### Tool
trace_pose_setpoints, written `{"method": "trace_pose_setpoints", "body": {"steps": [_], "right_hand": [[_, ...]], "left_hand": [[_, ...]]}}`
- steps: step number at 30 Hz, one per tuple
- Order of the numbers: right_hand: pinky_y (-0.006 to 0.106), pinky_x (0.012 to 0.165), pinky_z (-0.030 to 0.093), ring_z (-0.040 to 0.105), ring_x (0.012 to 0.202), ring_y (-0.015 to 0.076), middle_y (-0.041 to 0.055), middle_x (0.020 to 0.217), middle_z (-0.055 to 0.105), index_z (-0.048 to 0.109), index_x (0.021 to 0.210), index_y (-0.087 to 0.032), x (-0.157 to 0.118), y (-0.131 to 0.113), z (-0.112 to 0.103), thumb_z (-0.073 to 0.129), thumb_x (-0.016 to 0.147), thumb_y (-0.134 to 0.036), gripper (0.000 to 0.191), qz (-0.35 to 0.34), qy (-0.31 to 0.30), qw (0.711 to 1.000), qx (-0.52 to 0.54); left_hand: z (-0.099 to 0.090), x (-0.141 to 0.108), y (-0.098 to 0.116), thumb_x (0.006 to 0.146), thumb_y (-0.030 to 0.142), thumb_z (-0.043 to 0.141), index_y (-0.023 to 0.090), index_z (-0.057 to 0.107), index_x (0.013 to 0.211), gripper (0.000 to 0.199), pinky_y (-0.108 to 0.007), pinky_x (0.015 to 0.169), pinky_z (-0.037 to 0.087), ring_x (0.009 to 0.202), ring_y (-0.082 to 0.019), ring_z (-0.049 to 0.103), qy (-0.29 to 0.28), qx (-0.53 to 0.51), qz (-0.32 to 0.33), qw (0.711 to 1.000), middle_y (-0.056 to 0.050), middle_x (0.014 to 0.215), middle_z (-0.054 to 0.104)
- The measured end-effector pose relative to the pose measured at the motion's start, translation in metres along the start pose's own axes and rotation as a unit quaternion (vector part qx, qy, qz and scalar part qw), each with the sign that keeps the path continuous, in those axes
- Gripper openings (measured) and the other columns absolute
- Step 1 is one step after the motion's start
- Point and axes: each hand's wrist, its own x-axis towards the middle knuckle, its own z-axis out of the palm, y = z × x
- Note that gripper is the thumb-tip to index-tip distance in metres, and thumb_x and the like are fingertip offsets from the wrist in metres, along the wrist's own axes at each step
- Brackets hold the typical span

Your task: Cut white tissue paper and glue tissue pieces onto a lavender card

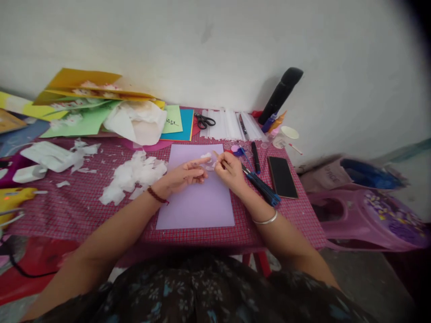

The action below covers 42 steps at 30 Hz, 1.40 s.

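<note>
A lilac sheet of paper (198, 211) lies on the red checked tablecloth, under both hands. Above its left part is my left hand (186, 174), index finger stretched toward a small white piece (206, 157) near the sheet's top; the other fingers are loosely curled, with nothing visible in them. My right hand (230, 170) is closed in a pinch just right of that piece, over the sheet's right edge. Something thin and tan shows at its fingertips, too small to name. A pile of torn white tissue pieces (129, 177) lies left of the sheet.
Right of the sheet are a blue-handled tool (262, 188), a black pen (255, 157) and a phone (283, 176). Behind lie scissors (204, 121), white strips (225, 124) and coloured papers (84, 119). A yellow glue gun (13, 199) is far left. A wall (202, 54) rises behind.
</note>
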Motion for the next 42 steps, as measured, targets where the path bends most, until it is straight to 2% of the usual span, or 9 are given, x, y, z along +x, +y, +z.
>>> {"method": "trace_pose_setpoints", "body": {"steps": [3,7,11,16,21,27,33,38,42], "right_hand": [[0.028,0.061,0.039,0.049,0.06,0.0146,-0.0052,0.062,0.051,0.053,0.068,-0.024,0.0,0.003,-0.006,0.06,0.076,-0.021,0.01,0.025,0.012,0.999,0.043],[0.029,0.061,0.042,0.054,0.06,0.0155,-0.0036,0.065,0.058,0.063,0.08,-0.023,-0.003,0.005,-0.011,0.059,0.085,-0.031,0.01,0.054,0.002,0.996,0.071],[0.03,0.064,0.046,0.059,0.065,0.0163,-0.0013,0.073,0.064,0.068,0.089,-0.023,-0.009,0.001,-0.012,0.057,0.089,-0.03,0.014,0.061,-0.016,0.994,0.095],[0.033,0.073,0.048,0.062,0.075,0.0179,0.0014,0.081,0.065,0.071,0.094,-0.023,-0.014,-0.007,-0.011,0.055,0.093,-0.024,0.017,-0.004,-0.058,0.997,0.057],[0.033,0.072,0.048,0.062,0.075,0.0173,0.001,0.082,0.065,0.072,0.097,-0.023,-0.013,0.0,-0.012,0.055,0.093,-0.023,0.018,-0.006,-0.043,0.998,0.047],[0.03,0.064,0.049,0.061,0.065,0.0154,-0.0007,0.076,0.066,0.072,0.092,-0.023,-0.007,0.013,-0.015,0.059,0.089,-0.028,0.014,0.09,0.002,0.993,0.076],[0.027,0.061,0.048,0.059,0.06,0.0126,-0.002,0.072,0.067,0.072,0.09,-0.022,-0.001,0.028,-0.016,0.063,0.087,-0.031,0.013,0.157,0.042,0.971,0.176],[0.026,0.059,0.046,0.057,0.058,0.0119,-0.002,0.07,0.067,0.072,0.087,-0.021,0.001,0.034,-0.016,0.065,0.084,-0.032,0.013,0.186,0.046,0.96,0.206],[0.026,0.058,0.046,0.057,0.057,0.0116,-0.0023,0.068,0.067,0.071,0.086,-0.021,0.001,0.034,-0.015,0.066,0.083,-0.032,0.012,0.2,0.03,0.956,0.214]], "left_hand": [[-0.005,0.003,0.0,0.077,0.025,0.081,0.027,0.06,0.139,0.065,-0.028,0.078,0.048,0.075,-0.012,0.064,0.035,-0.042,0.004,0.999,-0.004,0.092,0.075],[-0.004,0.005,-0.001,0.073,0.022,0.084,0.026,0.069,0.126,0.054,-0.03,0.083,0.05,0.079,-0.013,0.067,0.058,-0.077,0.013,0.995,-0.006,0.098,0.077],[0.003,0.005,-0.002,0.069,0.021,0.086,0.021,0.074,0.113,0.046,-0.032,0.083,0.051,0.081,-0.015,0.069,0.073,-0.083,0.029,0.994,-0.006,0.097,0.076],[0.006,0.005,0.0,0.066,0.017,0.086,0.017,0.075,0.097,0.034,-0.024,0.073,0.05,0.067,-0.008,0.062,0.109,-0.045,0.076,0.99,0.003,0.074,0.067],[0.002,0.004,0.006,0.063,0.023,0.087,0.013,0.07,0.083,0.028,-0.022,0.058,0.049,0.056,-0.008,0.059,0.148,-0.051,0.08,0.984,0.003,0.066,0.064],[-0.004,0.001,0.02,0.072,0.028,0.082,0.017,0.054,0.069,0.03,-0.016,0.037,0.025,0.037,-0.003,0.033,0.197,-0.051,0.117,0.972,0.01,0.046,0.042],[-0.014,0.004,0.023,0.09,0.038,0.068,0.018,0.04,0.06,0.045,-0.015,0.036,0.021,0.037,-0.003,0.022,0.229,-0.086,0.109,0.963,0.008,0.048,0.033],[-0.02,0.006,0.022,0.089,0.055,0.065,0.018,0.033,0.049,0.063,-0.018,0.036,0.022,0.037,-0.004,0.025,0.22,-0.093,0.122,0.963,0.006,0.045,0.031],[-0.026,0.008,0.018,0.081,0.041,0.075,0.017,0.043,0.053,0.049,-0.018,0.042,0.034,0.043,-0.005,0.039,0.218,-0.09,0.122,0.964,0.005,0.05,0.042]]}}
